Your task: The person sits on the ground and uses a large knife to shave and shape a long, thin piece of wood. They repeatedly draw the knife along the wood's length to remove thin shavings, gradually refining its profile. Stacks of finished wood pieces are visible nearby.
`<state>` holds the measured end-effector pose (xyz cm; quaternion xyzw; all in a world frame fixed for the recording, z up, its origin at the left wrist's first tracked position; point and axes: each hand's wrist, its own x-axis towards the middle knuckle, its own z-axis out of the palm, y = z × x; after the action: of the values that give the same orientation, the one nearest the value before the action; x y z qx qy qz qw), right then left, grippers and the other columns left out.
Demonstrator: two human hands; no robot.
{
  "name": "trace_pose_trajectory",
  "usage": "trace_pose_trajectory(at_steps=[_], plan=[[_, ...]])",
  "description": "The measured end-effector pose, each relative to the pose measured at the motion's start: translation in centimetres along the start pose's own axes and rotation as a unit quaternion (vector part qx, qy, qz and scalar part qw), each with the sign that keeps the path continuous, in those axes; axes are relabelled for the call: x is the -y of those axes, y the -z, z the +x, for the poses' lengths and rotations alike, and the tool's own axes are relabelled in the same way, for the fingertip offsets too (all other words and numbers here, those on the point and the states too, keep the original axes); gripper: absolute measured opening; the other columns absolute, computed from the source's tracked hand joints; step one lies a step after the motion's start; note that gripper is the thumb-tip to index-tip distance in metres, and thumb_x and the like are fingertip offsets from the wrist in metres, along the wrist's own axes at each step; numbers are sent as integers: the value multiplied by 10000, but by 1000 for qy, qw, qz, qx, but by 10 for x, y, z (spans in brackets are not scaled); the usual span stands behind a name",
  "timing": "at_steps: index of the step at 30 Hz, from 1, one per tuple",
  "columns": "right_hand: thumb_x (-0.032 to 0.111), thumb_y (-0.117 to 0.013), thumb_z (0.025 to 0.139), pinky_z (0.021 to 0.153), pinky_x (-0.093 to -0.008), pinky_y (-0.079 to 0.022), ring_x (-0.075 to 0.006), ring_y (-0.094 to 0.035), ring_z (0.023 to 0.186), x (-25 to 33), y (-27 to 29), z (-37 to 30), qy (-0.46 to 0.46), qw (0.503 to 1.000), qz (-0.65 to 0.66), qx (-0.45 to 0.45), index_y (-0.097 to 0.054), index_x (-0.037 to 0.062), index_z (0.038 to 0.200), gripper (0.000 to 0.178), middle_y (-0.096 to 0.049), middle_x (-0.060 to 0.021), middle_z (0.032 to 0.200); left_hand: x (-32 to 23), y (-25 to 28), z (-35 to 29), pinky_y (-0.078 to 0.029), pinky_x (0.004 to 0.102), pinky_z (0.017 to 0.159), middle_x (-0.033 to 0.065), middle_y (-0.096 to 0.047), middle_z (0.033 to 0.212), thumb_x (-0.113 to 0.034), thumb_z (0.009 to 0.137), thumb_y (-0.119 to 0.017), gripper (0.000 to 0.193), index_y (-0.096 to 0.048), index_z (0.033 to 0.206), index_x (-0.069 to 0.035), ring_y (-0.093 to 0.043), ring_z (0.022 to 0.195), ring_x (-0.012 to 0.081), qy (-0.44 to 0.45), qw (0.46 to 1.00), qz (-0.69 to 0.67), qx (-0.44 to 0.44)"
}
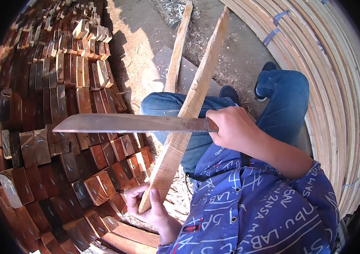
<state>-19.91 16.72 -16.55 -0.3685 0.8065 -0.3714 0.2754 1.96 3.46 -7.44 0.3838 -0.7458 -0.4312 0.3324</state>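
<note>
A long pale wooden plank (188, 122) slants across my lap, its far end narrowing to a rough point. My left hand (152, 208) is closed on its near end, thumb on top and fingers curled at the side. In my right hand (232, 125) is the handle of a machete (129, 123), mostly hidden by my fist. Its wide, worn blade points left and crosses over the plank. From this view I cannot tell whether the blade touches the wood.
Stacked reddish-brown wood blocks (57, 152) fill the left side. Another pale wooden piece (178, 46) lies beyond my knee, partly over a grey board (163, 61). Long pale strips tied with blue bands (271, 37) curve along the right. Shavings (173, 12) litter the ground.
</note>
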Motion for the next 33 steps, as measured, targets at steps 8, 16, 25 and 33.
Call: trace_pose_trajectory(at_steps=[8, 16, 25, 33], plan=[[172, -677, 774, 716, -494, -531, -412, -659, 739, -58, 4, 17, -104, 991, -71, -47, -674, 21, 870, 178, -664, -203, 747, 1, -1, 5, -416, 233, 694, 37, -630, 803, -143, 786, -783, 229, -629, 898, -17, -546, 720, 94, 41, 999, 22, -27], [154, -684, 725, 702, -495, -523, -388, -666, 725, -52, 5, 15, -70, 997, -28, -32, -660, 38, 821, 152, -667, -189, 739, -9, -3, -5, -444, 257, 712, 67, -641, 813, -139, 780, -779, 239, -615, 890, -4, -568, 734, 116, 31, 998, -9, -52], [187, -693, 743, 720, -489, -534, -385, -668, 760, -8, 12, 4, -11, 999, -45, 10, -671, 19, 852, 201, -671, -200, 757, -12, -8, -2, -455, 261, 728, 85, -657, 842, -183, 770, -795, 271, -609, 888, -24, -591, 755, 124, -10, 1000, -2, -6], [189, -680, 753, 705, -493, -532, -407, -660, 744, -74, 7, 15, -114, 986, -103, -60, -663, 29, 883, 206, -666, -206, 758, -14, -8, 3, -443, 263, 751, 58, -628, 836, -164, 753, -803, 269, -629, 899, -20, -581, 767, 133, 38, 999, -14, -32]])
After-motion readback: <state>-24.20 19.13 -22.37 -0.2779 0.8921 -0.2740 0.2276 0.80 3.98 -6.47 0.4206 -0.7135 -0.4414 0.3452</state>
